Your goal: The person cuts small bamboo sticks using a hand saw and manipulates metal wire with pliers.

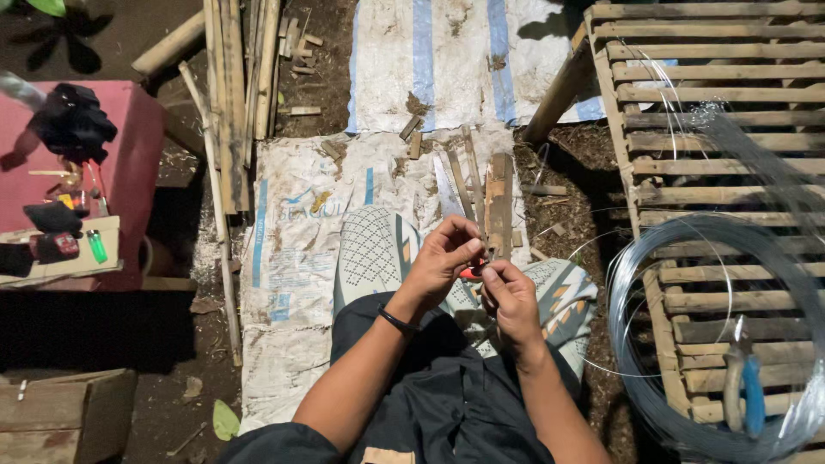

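Orange shows in a small patch between the two hands: a small orange object (470, 273), mostly hidden, so its shape and long axis cannot be told. The left hand (443, 258) has its fingers curled inward, fingertips pinching at the object from the upper left; a dark band sits on that wrist. The right hand (509, 296) closes on it from the lower right, thumb and forefinger pressed together. The object lies right where the fingertips meet, above the person's lap, which is covered by dark trousers (438, 404).

Just beyond the hands stands a short upright block of rough brown wood (499, 202), its long axis running away from the person. Beside it lie thin wooden slats (464, 180), pointing the same way. All rest on white woven plastic sacks with blue stripes (296, 241) spread over the dirt floor.

To the right is a slatted bamboo worktop (687, 129) carrying a large coil of thin silvery wire (636, 283), with blue-handled pliers (746, 391) lying inside the coil near its lower edge.

To the far left a red box-shaped stand (133, 155) carries dark gloves (73, 120) and a small green lighter (96, 246) on a pale board. Long bamboo strips (236, 86) lie in a bundle between the stand and the sacks.
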